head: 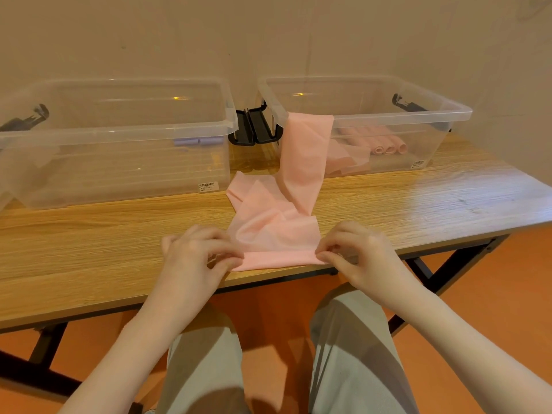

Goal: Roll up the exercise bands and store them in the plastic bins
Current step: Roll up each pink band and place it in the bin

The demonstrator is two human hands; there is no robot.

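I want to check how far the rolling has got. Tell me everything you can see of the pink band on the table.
The pink band is a long, thin, slightly sheer strip, seemingly stretchy rubber. Its far part hangs over the front rim of the right bin, runs down to the wooden table and lies there in loose, overlapping folds. The near end is turned over at the table edge, where the left hand and right hand each pinch a corner.
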